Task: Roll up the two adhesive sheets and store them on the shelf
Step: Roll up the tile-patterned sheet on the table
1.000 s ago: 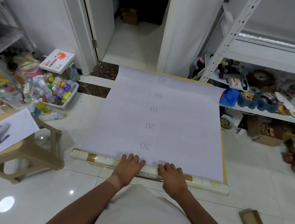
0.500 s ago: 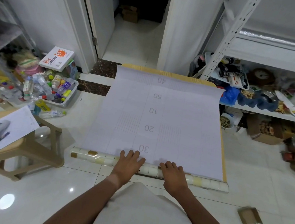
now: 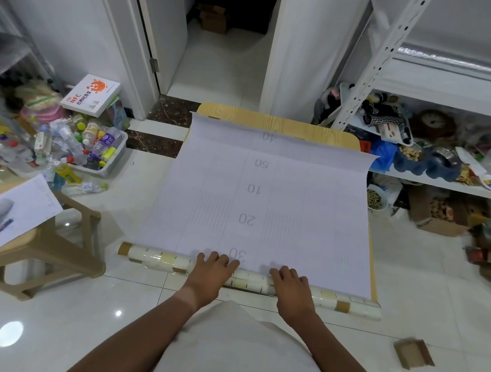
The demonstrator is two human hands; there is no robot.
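Fingers (image 3: 223, 261) of the left hand (image 3: 209, 276) are laid almost straight over the roll (image 3: 156, 261), and their tips are pressed on the flat part of the sheet (image 3: 266, 206) just beyond it. The right hand (image 3: 290, 289) is placed in the same way a little to the right, fingers spread and only slightly bent; nothing is gripped by either hand. Both hands are kept near the middle of the roll, probably so that it is pushed evenly and does not run crooked.

The sheet is spread on the floor (image 3: 100, 322) with its white backing, printed with numbers, turned up. A second sheet (image 3: 276, 120) with a wood pattern is seen under it, showing at the far edge and along the right side. Only the near end is rolled, so most of the work is judged as not yet done.

The shelf (image 3: 452, 186), where the rolls are to be stored, stands at the right and is already crowded with things.
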